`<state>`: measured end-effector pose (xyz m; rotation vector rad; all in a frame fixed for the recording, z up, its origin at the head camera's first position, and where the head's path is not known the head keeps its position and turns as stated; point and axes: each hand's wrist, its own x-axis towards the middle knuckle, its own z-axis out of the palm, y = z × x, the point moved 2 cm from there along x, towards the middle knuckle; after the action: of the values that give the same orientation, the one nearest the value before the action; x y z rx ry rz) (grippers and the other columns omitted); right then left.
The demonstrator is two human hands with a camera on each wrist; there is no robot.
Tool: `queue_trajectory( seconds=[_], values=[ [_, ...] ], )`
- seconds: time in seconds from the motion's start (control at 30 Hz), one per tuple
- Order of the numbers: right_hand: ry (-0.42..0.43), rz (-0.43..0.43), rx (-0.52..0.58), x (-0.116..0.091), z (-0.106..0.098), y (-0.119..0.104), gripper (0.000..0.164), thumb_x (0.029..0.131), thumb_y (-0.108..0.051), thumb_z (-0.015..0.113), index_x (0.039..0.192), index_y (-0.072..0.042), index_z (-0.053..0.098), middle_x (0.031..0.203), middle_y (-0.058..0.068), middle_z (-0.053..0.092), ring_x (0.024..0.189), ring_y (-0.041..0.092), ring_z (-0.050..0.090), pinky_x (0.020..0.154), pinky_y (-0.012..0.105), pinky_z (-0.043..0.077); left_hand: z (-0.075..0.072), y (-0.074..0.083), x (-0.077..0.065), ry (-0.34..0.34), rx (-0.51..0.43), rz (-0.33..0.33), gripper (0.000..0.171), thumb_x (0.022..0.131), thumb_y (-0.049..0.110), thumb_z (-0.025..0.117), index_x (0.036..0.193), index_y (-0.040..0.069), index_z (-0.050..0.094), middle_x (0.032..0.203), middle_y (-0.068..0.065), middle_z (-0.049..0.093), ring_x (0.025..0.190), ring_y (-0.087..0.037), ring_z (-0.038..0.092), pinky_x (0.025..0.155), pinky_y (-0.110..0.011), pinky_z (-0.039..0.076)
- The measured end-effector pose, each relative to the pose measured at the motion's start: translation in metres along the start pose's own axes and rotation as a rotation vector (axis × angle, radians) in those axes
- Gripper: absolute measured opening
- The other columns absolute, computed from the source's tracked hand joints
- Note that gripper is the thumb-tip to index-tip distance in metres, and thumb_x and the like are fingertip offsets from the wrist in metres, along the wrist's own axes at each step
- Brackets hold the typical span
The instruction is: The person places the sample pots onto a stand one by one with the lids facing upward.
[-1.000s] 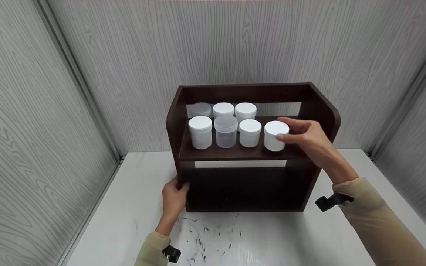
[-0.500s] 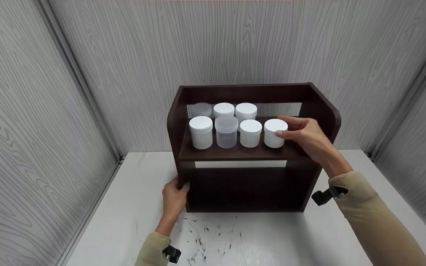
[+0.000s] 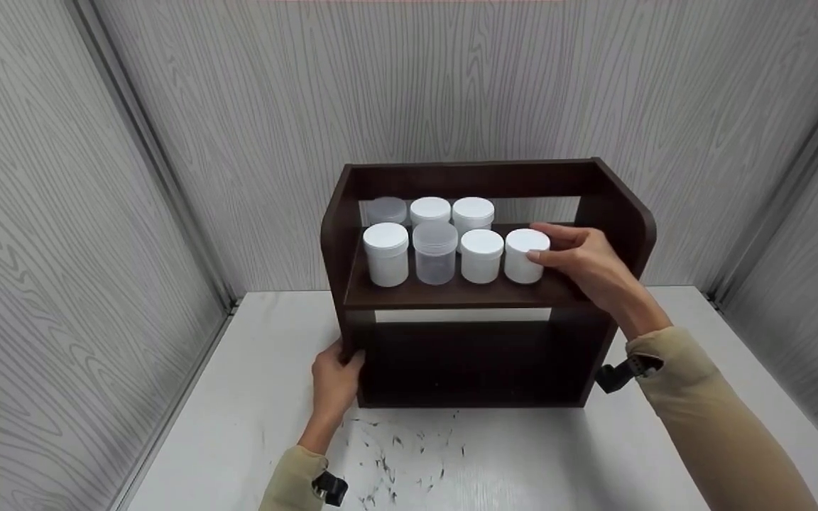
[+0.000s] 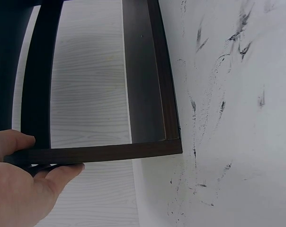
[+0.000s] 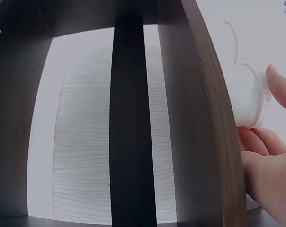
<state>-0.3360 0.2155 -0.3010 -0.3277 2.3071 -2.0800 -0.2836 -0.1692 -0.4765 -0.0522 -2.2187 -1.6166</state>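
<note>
A dark brown two-tier shelf (image 3: 444,304) stands on the white table. My right hand (image 3: 590,262) pinches a white lidded jar (image 3: 524,264) at the right end of the front row on the upper board. Thumb at the near side of the lid, fingers behind it; the jar stands upright, close beside a similar white jar (image 3: 481,259). In the right wrist view the held jar (image 5: 245,97) is partly hidden behind the board's edge. My left hand (image 3: 336,380) grips the shelf's left side panel (image 4: 110,152), thumb on the inner face, fingers outside.
Farther left in the front row stand a clear jar (image 3: 435,259) and a taller white jar (image 3: 386,259). Behind them are two white jars and a translucent one (image 3: 387,210). The right side panel (image 3: 625,213) rises beside my right hand. Dark scuffs mark the table (image 3: 409,461).
My right hand has moved the white jar slightly back and to the left, toward the neighbouring jar. The left hand stays on the shelf's side panel.
</note>
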Motion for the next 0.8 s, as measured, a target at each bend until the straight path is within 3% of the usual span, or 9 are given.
queue_trajectory(
  seconds=[0.2, 0.6, 0.8],
  values=[
    [-0.004, -0.016, -0.003, 0.0009, -0.0020, 0.0021, 0.069, 0.088, -0.017, 0.088, 0.150, -0.004, 0.059, 0.130, 0.008, 0.070, 0.115, 0.016, 0.064, 0.095, 0.025, 0.052, -0.0003, 0.0001, 0.0006, -0.002, 0.006, -0.023, 0.037, 0.101, 0.004, 0.064, 0.133, -0.014, 0.063, 0.124, -0.027, 0.070, 0.117, -0.039, 0.067, 0.098, -0.052, 0.054],
    [-0.058, 0.035, 0.126, 0.0010, -0.0017, 0.0034, 0.073, 0.090, -0.010, 0.085, 0.154, -0.002, 0.051, 0.128, 0.010, 0.071, 0.108, 0.017, 0.070, 0.094, 0.028, 0.055, -0.0002, -0.0006, 0.0002, -0.020, 0.009, -0.035, 0.042, 0.102, 0.005, 0.063, 0.139, -0.014, 0.058, 0.125, -0.028, 0.069, 0.116, -0.037, 0.068, 0.097, -0.050, 0.055],
    [-0.050, -0.002, 0.109, -0.0011, -0.0023, 0.0047, 0.073, 0.090, -0.010, 0.085, 0.154, -0.001, 0.051, 0.132, 0.011, 0.069, 0.111, 0.018, 0.069, 0.096, 0.028, 0.054, 0.0000, -0.0012, -0.0004, -0.017, 0.004, -0.034, 0.043, 0.102, 0.005, 0.063, 0.139, -0.014, 0.058, 0.126, -0.028, 0.069, 0.118, -0.038, 0.067, 0.097, -0.050, 0.055]
  ],
)
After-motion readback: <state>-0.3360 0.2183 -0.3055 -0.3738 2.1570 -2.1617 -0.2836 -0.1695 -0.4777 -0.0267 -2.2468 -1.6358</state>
